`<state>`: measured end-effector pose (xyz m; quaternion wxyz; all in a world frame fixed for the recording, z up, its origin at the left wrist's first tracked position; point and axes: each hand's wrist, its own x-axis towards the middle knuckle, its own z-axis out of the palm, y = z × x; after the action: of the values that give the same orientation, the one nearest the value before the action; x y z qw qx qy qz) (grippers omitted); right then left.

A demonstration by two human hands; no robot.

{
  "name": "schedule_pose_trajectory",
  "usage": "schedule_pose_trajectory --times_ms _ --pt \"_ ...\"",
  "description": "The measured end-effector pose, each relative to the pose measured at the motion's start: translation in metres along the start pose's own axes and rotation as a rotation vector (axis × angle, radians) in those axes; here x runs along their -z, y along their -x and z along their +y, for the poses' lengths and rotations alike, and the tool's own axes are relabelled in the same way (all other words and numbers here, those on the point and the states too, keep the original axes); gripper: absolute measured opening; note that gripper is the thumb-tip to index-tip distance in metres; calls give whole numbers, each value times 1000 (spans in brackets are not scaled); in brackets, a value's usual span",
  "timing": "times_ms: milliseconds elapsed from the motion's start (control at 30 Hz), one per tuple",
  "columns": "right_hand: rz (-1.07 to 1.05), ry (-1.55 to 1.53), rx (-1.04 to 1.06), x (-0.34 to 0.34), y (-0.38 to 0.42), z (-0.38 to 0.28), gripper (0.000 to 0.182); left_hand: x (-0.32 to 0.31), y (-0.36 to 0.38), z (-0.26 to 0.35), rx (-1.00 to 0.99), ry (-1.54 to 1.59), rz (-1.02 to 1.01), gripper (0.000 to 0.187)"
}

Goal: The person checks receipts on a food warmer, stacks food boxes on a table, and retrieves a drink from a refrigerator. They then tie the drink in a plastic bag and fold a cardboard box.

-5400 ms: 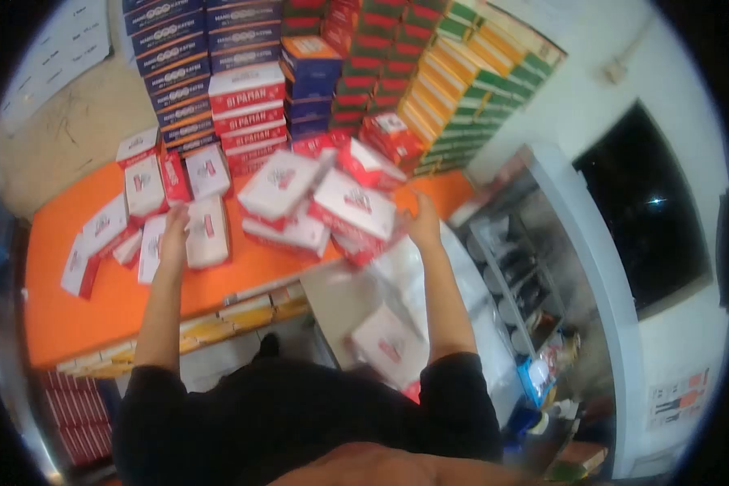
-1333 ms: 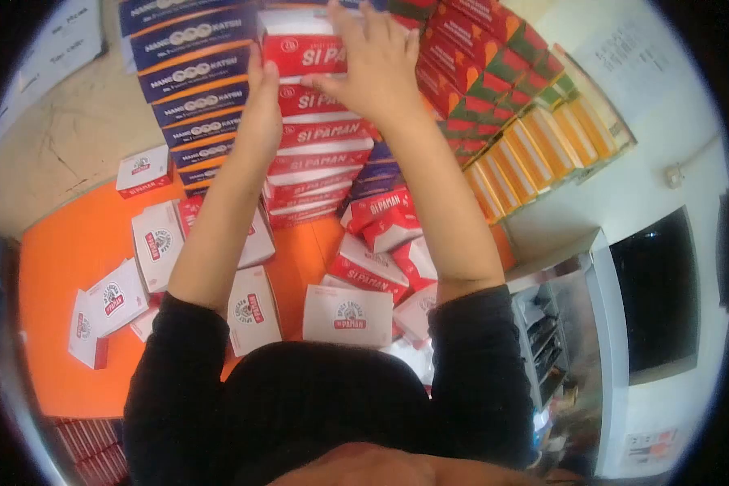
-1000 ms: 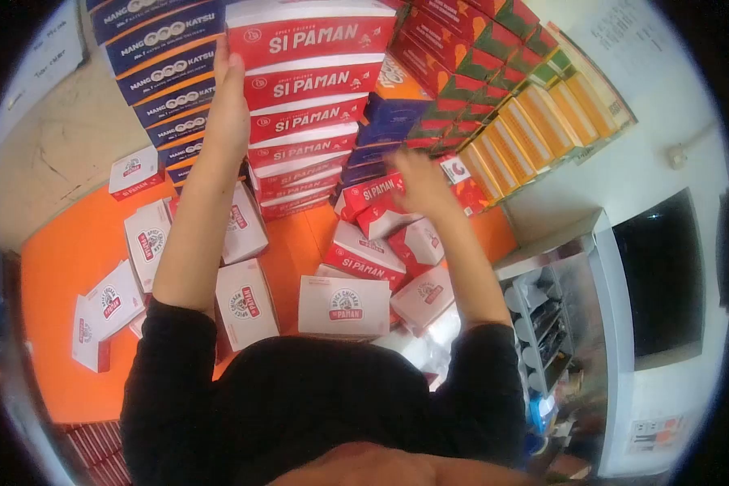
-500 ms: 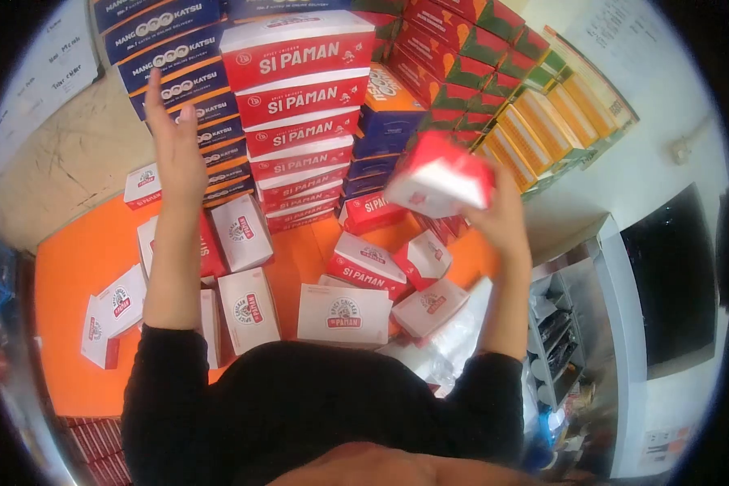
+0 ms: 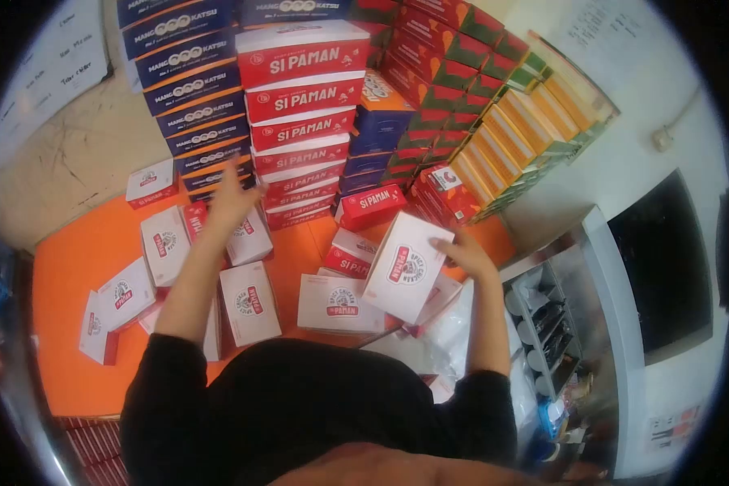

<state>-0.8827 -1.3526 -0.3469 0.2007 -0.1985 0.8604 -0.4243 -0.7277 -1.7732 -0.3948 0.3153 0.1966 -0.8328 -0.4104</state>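
While the right hand (image 5: 467, 255) grips a white-and-red box (image 5: 409, 267) by its right edge, thumb on the lid and the other fingers mostly hidden, the left hand (image 5: 233, 201) is spread wide over the left part of an orange table (image 5: 69, 279). The held box tilts, its "Spicy Chicken" logo turned up, in front of several loose boxes at the table's right; whether it touches them cannot be told. Just beyond the left hand rises a tall stack of red "Si Paman" boxes (image 5: 300, 105), with a column of blue "Mang Katsu" boxes (image 5: 194, 89) beside it on the left. A white-topped box (image 5: 249, 301) lies nearer the person's black shirt (image 5: 324, 405). Yellow boxes (image 5: 526, 130) line the far right.
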Motion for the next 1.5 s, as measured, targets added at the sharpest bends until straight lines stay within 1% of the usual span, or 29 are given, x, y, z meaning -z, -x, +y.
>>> schedule_pose_trajectory --times_ms 33,100,167,233,267,333,367,433,500,567,700,800,833,867,900,967,1033,1067,1100,1167,1200,1233,1300,1333,1367,1400,1433,1467,1500 --pt "1 1 -25 -8 1 8 63 -16 6 -16 82 72 -102 83" --pt "9 -91 -30 -16 0 20 65 -51 5 -51 105 43 -61 81" --pt "-11 -99 -27 -16 4 18 70 -61 1 -57 112 20 -26 80" --pt "17 -92 -36 -13 12 16 71 -65 -7 -59 -174 8 55 79" --pt "35 -83 -45 -10 16 14 72 -66 -11 -59 -180 15 50 79" --pt "46 -54 -66 -4 22 10 72 -64 -13 -58 38 16 3 73" --pt "48 -26 -80 -2 24 9 72 -64 -13 -55 43 17 -2 73" --pt "45 -29 -84 -1 24 6 72 -63 -12 -48 -41 -41 40 72" --pt "44 -37 -83 -5 20 10 72 -64 -9 -46 -31 -99 46 73" --pt "93 -133 -31 -11 11 16 69 -66 -11 -49 -120 -120 67 77" --pt "108 -282 41 -21 5 2 64 -58 -8 -44 -140 -93 17 80" --pt "160 -513 100 -28 4 -11 60 -53 1 -41 -196 -83 89 81" --pt "166 -515 98 -30 3 -11 60 -43 10 -23 -201 -115 175 80" --pt "171 -623 118 -33 2 -12 59 -34 20 -6 -207 -146 262 78" --pt "174 -732 138 -37 0 -13 58 -32 32 11 -212 -146 259 78" --pt "120 -779 164 -44 2 -21 56 -33 62 43 -210 533 -66 78" --pt "22 -798 216 -54 7 -31 53 -27 76 57 -234 565 -417 80" --pt "-92 -694 287 -53 4 -28 51 -19 74 65 -187 606 -630 83" --pt "-119 -537 405 -56 3 -33 52 -9 71 73 -141 640 -843 87" --pt "-218 -367 491 -60 13 -60 58 -10 83 105 54 715 -929 94" --pt "-287 -408 417 -65 19 -75 69 -31 92 99 -353 328 -593 111" --pt "-288 -404 423 -75 19 -81 69 -37 93 104 -357 327 -587 111" --pt "454 31 625 -93 16 -93 80 -48 89 117 -180 570 -217 108" --pt "443 -91 670 -97 32 -116 89 -42 85 137 -264 561 46 98" --pt "373 -139 879 -103 35 -124 96 -42 79 148 -275 565 54 98" --pt "166 -233 1008 -108 37 -142 106 -43 74 156 -424 410 7 103" --pt "415 10 977 -108 61 -193 115 -41 71 160 -555 253 -36 108" --pt "611 184 1119 -100 59 -206 119 -37 64 165 -690 91 -82 113" --pt "565 64 1230 -93 51 -221 116 -23 51 176 -697 91 -68 113"
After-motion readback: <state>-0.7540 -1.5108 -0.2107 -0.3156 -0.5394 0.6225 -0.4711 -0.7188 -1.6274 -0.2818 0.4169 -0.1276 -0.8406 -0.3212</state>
